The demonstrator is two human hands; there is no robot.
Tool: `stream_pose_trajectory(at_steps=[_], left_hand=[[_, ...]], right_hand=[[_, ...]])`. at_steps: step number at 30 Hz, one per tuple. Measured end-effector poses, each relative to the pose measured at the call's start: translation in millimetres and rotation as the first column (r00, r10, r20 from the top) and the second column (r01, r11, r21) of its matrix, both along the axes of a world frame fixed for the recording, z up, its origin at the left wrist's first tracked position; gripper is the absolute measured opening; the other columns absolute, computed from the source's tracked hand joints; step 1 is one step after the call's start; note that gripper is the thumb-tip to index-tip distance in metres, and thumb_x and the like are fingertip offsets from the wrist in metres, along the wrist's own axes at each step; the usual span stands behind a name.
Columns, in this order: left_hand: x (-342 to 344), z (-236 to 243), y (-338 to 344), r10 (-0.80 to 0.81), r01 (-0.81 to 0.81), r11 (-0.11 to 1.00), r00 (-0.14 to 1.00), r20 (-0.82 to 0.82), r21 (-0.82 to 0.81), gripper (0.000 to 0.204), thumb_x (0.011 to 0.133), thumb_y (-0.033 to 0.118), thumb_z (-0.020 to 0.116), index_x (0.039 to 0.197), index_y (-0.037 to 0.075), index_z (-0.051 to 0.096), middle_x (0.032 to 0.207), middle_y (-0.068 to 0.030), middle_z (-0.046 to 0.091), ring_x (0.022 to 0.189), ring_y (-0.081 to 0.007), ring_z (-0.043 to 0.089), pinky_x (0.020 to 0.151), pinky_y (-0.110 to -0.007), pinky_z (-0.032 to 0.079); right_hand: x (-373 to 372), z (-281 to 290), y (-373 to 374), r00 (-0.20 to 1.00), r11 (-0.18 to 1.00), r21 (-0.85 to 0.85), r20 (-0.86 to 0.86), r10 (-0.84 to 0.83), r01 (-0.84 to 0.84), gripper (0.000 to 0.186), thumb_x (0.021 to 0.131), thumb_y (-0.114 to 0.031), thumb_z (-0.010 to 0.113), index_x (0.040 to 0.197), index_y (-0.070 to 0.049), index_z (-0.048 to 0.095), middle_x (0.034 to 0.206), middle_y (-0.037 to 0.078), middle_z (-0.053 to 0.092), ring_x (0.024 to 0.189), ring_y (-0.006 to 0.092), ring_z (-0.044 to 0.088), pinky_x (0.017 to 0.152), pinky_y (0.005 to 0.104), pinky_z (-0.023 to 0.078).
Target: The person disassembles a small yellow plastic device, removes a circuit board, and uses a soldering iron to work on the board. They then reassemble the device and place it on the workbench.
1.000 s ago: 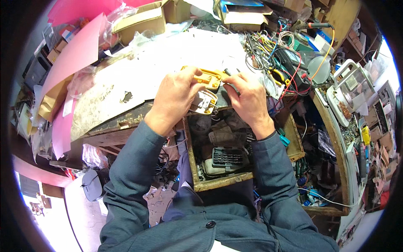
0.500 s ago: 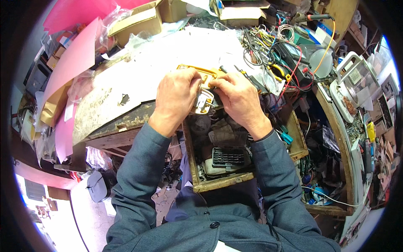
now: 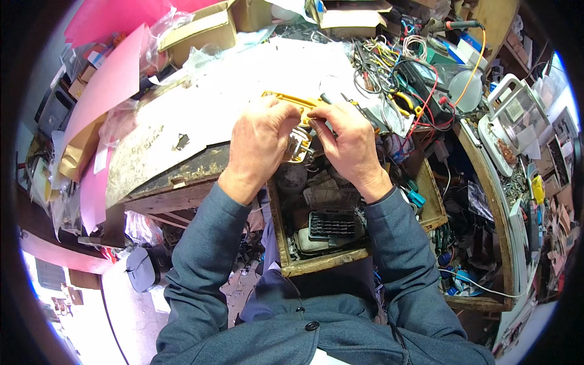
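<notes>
A yellow plastic casing (image 3: 292, 96) is held between my two hands over the near edge of the bench. My left hand (image 3: 260, 145) grips it from the left, thumb and fingers closed. My right hand (image 3: 348, 139) pinches at its right side; anything small between these fingertips is hidden. Just below the fingers hangs a pale housing piece with yellow edges (image 3: 298, 148), its inside showing metal or wire-like parts. I cannot tell how it joins the casing. Under my hands, an open wooden drawer (image 3: 322, 263) holds a black case of drill bits (image 3: 331, 225).
White sheets (image 3: 207, 100) cover the bench. Tangled test leads, pliers (image 3: 403, 103) and a soldering iron with an orange cable (image 3: 460, 25) crowd its right side. A cardboard box (image 3: 198, 38) stands at the back left. Another cluttered drawer (image 3: 480, 302) is open at right.
My hands and the yellow casing have shifted slightly to the right. The right fingers have curled a little closer to the casing; the grip stays much the same.
</notes>
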State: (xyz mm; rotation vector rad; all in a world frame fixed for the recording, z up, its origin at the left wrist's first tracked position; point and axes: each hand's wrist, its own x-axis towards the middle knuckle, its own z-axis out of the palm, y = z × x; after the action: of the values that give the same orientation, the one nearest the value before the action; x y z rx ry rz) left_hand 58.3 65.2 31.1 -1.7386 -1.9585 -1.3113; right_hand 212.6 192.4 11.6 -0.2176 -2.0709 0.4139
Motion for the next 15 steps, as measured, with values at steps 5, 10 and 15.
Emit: stream_pose_trajectory(at_steps=[5,10,15], left_hand=[[3.0,1.1,-1.6,-0.003,0.005,0.999,0.998,-0.067,0.034,0.005,0.094,0.009,0.077,0.099,0.008,0.079,0.095,-0.0125,0.073,0.096,-0.0372,0.071,0.084,-0.047,0.056],[1.9,-1.8,0.2,-0.022,0.025,0.999,0.998,-0.058,0.039,0.006,0.095,0.009,0.077,0.100,0.006,0.077,0.098,-0.0140,0.073,0.097,-0.0379,0.070,0.085,-0.047,0.056],[8.3,-2.9,-1.1,-0.017,0.020,0.998,0.997,-0.071,0.051,0.005,0.096,0.006,0.075,0.102,0.005,0.075,0.101,-0.0142,0.073,0.099,-0.0383,0.070,0.088,-0.047,0.055]], right_hand=[[1.1,1.8,-1.0,0.999,0.998,-0.045,0.005,0.044,-0.044,0.015,0.093,-0.001,0.078,0.108,-0.002,0.076,0.098,0.017,0.075,0.091,0.0350,0.074,0.082,0.0415,0.059],[0.4,-0.4,0.1,0.999,1.000,-0.025,-0.052,0.003,-0.004,0.011,0.091,-0.005,0.078,0.101,-0.002,0.076,0.092,0.016,0.074,0.086,0.0338,0.074,0.079,0.0416,0.059],[-0.7,-2.7,-2.6,0.994,0.994,0.035,-0.020,-0.103,0.103,0.014,0.091,-0.010,0.077,0.104,-0.006,0.076,0.092,0.015,0.072,0.081,0.0348,0.072,0.073,0.0445,0.058]])
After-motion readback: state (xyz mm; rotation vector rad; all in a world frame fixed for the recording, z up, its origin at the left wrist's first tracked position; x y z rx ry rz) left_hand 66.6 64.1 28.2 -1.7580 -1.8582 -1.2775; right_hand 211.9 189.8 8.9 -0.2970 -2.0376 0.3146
